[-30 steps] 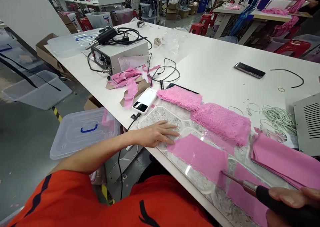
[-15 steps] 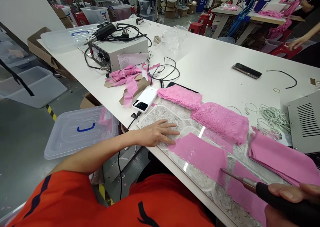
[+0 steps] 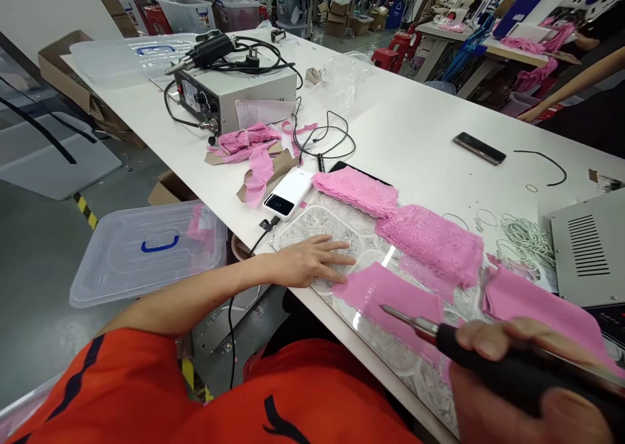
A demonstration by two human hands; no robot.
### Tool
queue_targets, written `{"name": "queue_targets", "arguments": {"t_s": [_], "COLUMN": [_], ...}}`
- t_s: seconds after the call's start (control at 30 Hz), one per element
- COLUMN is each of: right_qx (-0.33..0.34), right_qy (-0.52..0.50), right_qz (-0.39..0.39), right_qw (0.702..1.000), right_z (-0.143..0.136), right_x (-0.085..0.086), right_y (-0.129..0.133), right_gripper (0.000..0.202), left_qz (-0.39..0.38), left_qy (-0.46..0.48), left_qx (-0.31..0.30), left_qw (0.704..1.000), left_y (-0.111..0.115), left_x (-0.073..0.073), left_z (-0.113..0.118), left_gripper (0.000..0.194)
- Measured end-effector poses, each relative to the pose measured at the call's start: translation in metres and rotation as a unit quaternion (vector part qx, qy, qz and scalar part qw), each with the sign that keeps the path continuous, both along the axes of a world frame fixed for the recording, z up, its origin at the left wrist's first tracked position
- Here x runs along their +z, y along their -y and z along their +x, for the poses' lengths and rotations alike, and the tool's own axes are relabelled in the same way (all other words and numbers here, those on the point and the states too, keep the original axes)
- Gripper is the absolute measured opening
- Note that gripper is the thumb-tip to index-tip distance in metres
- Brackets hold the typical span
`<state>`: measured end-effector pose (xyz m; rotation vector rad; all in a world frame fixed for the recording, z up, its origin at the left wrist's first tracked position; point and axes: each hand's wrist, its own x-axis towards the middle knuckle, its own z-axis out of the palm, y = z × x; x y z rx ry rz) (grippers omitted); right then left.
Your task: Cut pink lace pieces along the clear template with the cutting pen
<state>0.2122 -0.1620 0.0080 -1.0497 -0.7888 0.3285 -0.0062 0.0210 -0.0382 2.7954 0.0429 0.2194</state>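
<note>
head view. left hand (image 3: pixel 310 262): grip spread flat on patterned transparent mat (image 3: pixel 319 221), grasping nothing, fingertips beside flat pink cloth (image 3: pixel 374 282). right hand (image 3: pixel 478 402): grip closed round black-handled tool with pointed metal tip (image 3: pixel 413 321), tip over the cloth; contact unclear. risk: low tip snags or drags thin cloth. edges: near edge of white desk (image 3: pixel 430 131) beside left hand; room narrows between it and pink lace pieces (image 3: pixel 432 242).

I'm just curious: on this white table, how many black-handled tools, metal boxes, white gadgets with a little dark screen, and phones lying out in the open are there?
Black-handled tools: 2 (one held, one lying on a box)
Metal boxes: 2
White gadget with dark screen: 1
Phone in the open: 1
Total: 6
</note>
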Motion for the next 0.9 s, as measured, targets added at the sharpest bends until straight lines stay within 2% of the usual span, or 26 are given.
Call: {"name": "queue_targets", "arguments": {"t_s": [0.13,0.27,0.67,0.9], "right_qx": [0.07,0.099,0.118,0.119], "right_qy": [-0.002,0.009,0.036,0.02], "right_qz": [0.024,0.018,-0.004,0.017], "right_qw": [0.997,0.995,0.992,0.993], "right_z": [-0.031,-0.045,-0.045,-0.054], "right_x": [0.002,-0.004,-0.018,-0.011], "right_y": [-0.025,-0.033,-0.037,-0.042], "right_gripper": [0.023,0.023,0.026,0.022], "left_qz": [0.011,0.014,0.011,0.019], "left_qy": [0.004,0.011,0.02,0.019], "left_qx": [0.006,0.003,0.004,0.001], "left_qw": [1.0,1.0,1.0,1.0], "left_y": [0.0,0.0,0.001,0.0], "left_x": [-0.002,-0.002,-0.002,-0.001], "left_z": [0.0,0.0,0.0,0.0], "left_gripper": [0.054,0.053,0.047,0.047]}}
